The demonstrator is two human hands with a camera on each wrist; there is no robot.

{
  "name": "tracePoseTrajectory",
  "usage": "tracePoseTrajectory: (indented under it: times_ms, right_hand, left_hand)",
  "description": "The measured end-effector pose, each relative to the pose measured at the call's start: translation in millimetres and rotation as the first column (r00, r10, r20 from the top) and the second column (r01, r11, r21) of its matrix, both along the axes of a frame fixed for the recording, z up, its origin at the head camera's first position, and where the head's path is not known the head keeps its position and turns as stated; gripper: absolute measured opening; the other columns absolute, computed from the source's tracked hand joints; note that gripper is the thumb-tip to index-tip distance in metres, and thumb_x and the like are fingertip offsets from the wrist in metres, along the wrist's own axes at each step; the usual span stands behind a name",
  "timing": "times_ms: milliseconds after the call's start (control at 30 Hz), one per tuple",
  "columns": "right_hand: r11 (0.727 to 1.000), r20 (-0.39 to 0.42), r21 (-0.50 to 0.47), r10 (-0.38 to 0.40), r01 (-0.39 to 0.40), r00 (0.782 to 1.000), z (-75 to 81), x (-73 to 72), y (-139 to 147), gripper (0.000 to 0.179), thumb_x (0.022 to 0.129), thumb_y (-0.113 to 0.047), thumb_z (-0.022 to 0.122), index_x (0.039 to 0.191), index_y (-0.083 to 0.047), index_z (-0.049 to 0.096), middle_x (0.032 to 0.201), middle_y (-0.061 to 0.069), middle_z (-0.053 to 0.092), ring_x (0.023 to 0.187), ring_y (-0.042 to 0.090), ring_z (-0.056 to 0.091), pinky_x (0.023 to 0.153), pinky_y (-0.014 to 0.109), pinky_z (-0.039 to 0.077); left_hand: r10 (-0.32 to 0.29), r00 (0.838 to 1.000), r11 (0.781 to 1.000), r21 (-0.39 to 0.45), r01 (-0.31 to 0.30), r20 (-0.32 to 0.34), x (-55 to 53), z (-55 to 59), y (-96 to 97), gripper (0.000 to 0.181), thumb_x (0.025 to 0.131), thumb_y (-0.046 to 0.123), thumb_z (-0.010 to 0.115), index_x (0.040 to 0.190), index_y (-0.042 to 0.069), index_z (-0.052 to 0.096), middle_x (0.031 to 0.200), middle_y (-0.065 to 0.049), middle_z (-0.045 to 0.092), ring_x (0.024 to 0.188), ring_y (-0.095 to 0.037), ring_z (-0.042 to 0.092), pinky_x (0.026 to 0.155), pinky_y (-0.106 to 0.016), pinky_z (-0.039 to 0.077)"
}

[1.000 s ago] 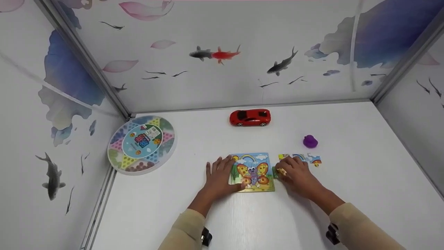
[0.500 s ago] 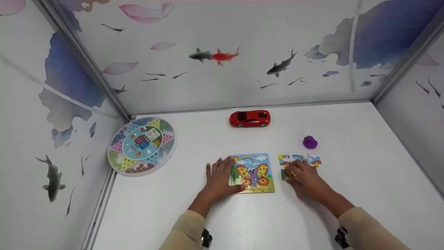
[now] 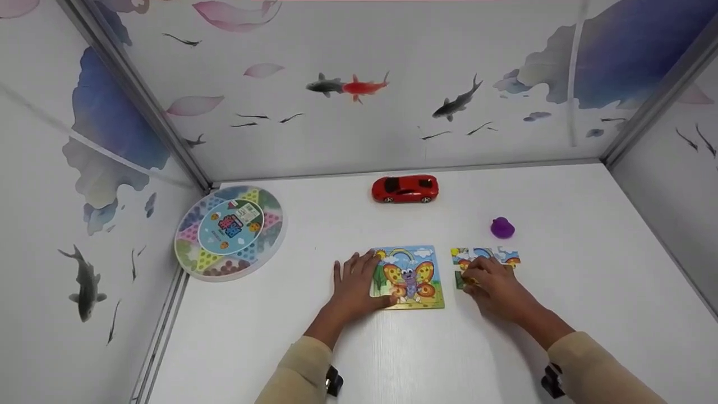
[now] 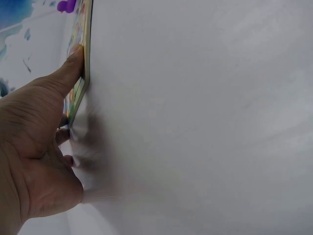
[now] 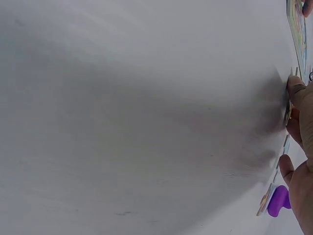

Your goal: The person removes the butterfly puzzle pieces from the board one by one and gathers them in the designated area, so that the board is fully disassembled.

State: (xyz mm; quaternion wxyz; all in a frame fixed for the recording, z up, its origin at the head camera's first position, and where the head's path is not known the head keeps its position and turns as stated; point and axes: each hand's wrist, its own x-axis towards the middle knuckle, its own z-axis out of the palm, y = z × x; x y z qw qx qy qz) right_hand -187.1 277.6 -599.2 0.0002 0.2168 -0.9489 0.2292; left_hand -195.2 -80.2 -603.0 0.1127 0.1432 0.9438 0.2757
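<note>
A square butterfly jigsaw puzzle (image 3: 412, 280) lies flat on the white table, in front of the person. My left hand (image 3: 354, 287) rests along its left side, fingers spread and thumb over the lower border; the left wrist view shows the thumb (image 4: 72, 66) lying on top of the board. To the right, my right hand (image 3: 491, 287) holds a puzzle piece (image 3: 459, 280) with a green corner between thumb and fingers, low over the table. The hand covers much of this piece. Just behind it lies a row of loose puzzle pieces (image 3: 510, 257), partly hidden by the fingers.
Behind the loose pieces sits a purple rubber duck (image 3: 502, 228). A red toy car (image 3: 405, 189) stands near the back wall. At the far left is a round Chinese checkers box (image 3: 230, 233), close to the left wall panel. Patterned panels enclose the table.
My right hand has moved right with the puzzle piece, from beside the puzzle board to just below the loose pieces. The left hand has stayed in place.
</note>
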Motion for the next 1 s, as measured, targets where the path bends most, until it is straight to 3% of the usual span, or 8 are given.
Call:
tracePoseTrajectory:
  times_ms: [567,833,1000]
  right_hand:
    - [0.999,-0.078,0.027,0.034,-0.032,0.996,-1.2,-2.8,-2.1,0.021,0.094,-0.005,0.087,0.114,-0.012,0.086,0.114,-0.001,0.072,0.11,0.021,0.064,0.1,0.052,0.056]
    - [1.0,-0.012,0.016,-0.003,0.004,1.0,-2.4,-3.9,-1.4,0.018,0.099,-0.022,0.086,0.116,-0.018,0.085,0.118,-0.003,0.07,0.114,0.018,0.064,0.102,0.048,0.06]
    - [0.999,-0.021,0.028,-0.026,0.027,0.999,-1.4,-3.1,-2.8,0.026,0.097,-0.024,0.087,0.121,-0.015,0.082,0.122,0.001,0.068,0.117,0.024,0.065,0.103,0.05,0.061]
  left_hand:
    - [-0.002,1.0,1.0,0.026,0.002,0.002,0.7,1.7,-0.9,0.104,0.092,0.063,0.081,0.173,0.016,0.037,0.183,-0.007,0.03,0.171,-0.042,0.019,0.134,-0.077,0.001]
    - [-0.002,1.0,1.0,0.018,0.002,0.014,1.3,1.8,-0.3,0.105,0.092,0.066,0.08,0.173,0.016,0.036,0.184,-0.008,0.029,0.171,-0.042,0.018,0.134,-0.077,0.001]
    - [-0.003,1.0,1.0,0.013,0.003,0.009,-0.5,0.6,-0.5,0.106,0.092,0.065,0.081,0.173,0.016,0.036,0.184,-0.008,0.028,0.171,-0.042,0.018,0.134,-0.077,0.001]
